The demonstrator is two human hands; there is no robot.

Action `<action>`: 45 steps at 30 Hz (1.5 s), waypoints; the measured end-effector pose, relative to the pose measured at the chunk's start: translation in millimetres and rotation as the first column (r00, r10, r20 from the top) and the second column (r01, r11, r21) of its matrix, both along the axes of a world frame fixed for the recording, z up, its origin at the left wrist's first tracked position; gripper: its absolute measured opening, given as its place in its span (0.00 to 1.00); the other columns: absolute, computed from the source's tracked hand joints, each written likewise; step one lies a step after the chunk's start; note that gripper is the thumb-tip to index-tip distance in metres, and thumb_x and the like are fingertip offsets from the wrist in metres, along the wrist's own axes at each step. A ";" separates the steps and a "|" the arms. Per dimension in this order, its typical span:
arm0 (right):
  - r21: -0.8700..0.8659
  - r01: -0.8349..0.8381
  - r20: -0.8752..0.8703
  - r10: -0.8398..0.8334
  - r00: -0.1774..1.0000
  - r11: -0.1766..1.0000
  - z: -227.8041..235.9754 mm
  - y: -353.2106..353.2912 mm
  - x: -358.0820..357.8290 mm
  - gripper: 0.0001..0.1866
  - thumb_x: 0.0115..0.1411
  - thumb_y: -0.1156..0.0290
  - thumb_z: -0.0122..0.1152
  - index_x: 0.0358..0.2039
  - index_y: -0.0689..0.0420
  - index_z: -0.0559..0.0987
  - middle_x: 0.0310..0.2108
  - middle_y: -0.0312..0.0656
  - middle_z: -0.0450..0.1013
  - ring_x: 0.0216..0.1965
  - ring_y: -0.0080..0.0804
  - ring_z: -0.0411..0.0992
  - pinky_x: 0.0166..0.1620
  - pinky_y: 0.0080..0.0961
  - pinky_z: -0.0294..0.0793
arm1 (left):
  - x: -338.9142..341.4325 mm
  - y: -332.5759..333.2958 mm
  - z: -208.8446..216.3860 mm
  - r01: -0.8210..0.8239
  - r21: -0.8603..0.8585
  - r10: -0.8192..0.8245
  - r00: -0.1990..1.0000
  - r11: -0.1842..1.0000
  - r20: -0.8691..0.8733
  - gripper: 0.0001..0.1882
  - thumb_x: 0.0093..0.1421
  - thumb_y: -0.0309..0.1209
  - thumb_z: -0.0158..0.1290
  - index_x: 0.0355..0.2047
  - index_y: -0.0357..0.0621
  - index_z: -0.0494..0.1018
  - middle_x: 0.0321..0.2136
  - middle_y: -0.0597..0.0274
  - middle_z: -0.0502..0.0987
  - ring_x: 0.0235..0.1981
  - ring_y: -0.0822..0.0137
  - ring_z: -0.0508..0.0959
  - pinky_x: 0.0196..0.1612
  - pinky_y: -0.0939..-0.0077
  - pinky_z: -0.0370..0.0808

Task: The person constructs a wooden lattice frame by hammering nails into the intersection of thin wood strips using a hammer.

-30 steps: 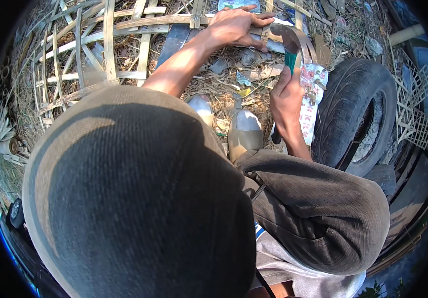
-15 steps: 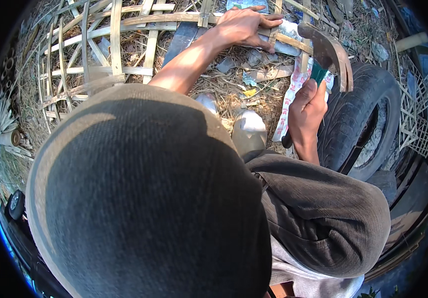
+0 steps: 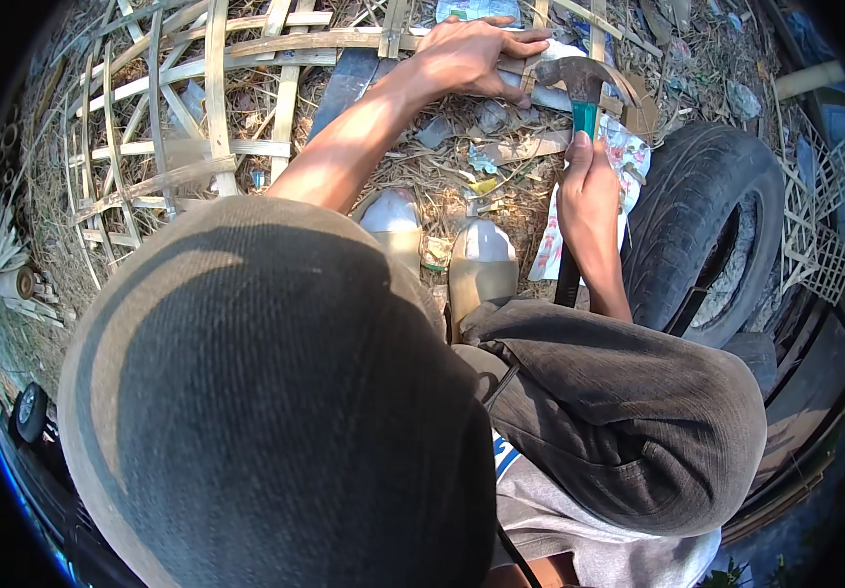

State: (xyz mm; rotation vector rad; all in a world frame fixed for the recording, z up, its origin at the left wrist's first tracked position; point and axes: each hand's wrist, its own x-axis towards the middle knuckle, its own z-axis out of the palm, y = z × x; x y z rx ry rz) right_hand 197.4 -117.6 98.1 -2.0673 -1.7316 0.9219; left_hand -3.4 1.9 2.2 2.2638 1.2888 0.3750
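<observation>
While the right hand (image 3: 589, 201) is clamped around the green handle of a hammer (image 3: 585, 118), the left hand (image 3: 467, 57) lies with fingers and thumb spread apart over a lattice of pale strips (image 3: 218, 88).
The hammer's head is just to the right of the left hand, near its thumb; contact with the strips cannot be told. A printed sheet (image 3: 631, 157) lies beneath the right hand; a black tyre (image 3: 682, 220) is beside it.

No readable text; red print on white sheet (image 3: 630, 162) too small to make out.
</observation>
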 end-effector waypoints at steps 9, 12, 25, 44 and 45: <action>0.003 0.004 -0.069 -0.004 0.998 1.000 -13.2 -16.7 8.3 0.18 0.78 0.62 0.44 0.41 0.66 0.72 0.17 0.60 0.70 0.21 0.63 0.74 0.24 0.52 0.66 | 11.5 -1.3 -0.8 -0.006 -0.057 0.006 1.000 0.998 0.003 0.46 0.44 0.60 0.70 0.66 0.77 0.71 0.65 0.68 0.74 0.70 0.63 0.68 0.65 0.54 0.73; 0.021 0.006 -0.062 -0.005 0.998 1.000 -6.3 -28.6 3.6 0.18 0.78 0.62 0.45 0.40 0.66 0.72 0.17 0.61 0.70 0.21 0.65 0.74 0.24 0.53 0.66 | 3.0 1.4 0.5 -0.001 -0.004 0.001 1.000 1.000 -0.024 0.45 0.45 0.58 0.70 0.66 0.79 0.71 0.65 0.67 0.73 0.68 0.63 0.70 0.64 0.54 0.74; -0.313 0.131 -0.492 -0.279 0.825 0.941 -0.2 -29.6 31.9 0.22 0.78 0.53 0.47 0.38 0.61 0.72 0.20 0.33 0.64 0.21 0.22 0.61 0.25 0.28 0.62 | 5.3 15.8 3.0 0.107 0.040 -0.110 0.990 0.993 0.089 0.40 0.50 0.50 0.68 0.65 0.64 0.74 0.67 0.79 0.71 0.70 0.57 0.66 0.70 0.40 0.62; -0.564 0.081 -0.630 -0.491 0.602 0.822 3.4 -27.9 45.6 0.16 0.79 0.54 0.45 0.44 0.54 0.69 0.19 0.26 0.57 0.14 0.15 0.53 0.16 0.19 0.52 | 5.0 29.3 -2.2 0.226 0.166 -0.218 0.974 0.960 -0.069 0.61 0.50 0.71 0.61 0.77 0.66 0.48 0.77 0.69 0.51 0.77 0.62 0.50 0.74 0.37 0.52; -0.577 0.095 -0.621 -0.512 0.594 0.811 3.3 -27.1 45.2 0.15 0.79 0.54 0.45 0.44 0.54 0.69 0.19 0.26 0.58 0.14 0.14 0.53 0.16 0.19 0.51 | 4.5 29.7 -2.0 0.195 0.202 -0.181 0.980 0.960 -0.085 0.61 0.50 0.71 0.61 0.77 0.65 0.48 0.77 0.69 0.52 0.77 0.63 0.50 0.74 0.37 0.53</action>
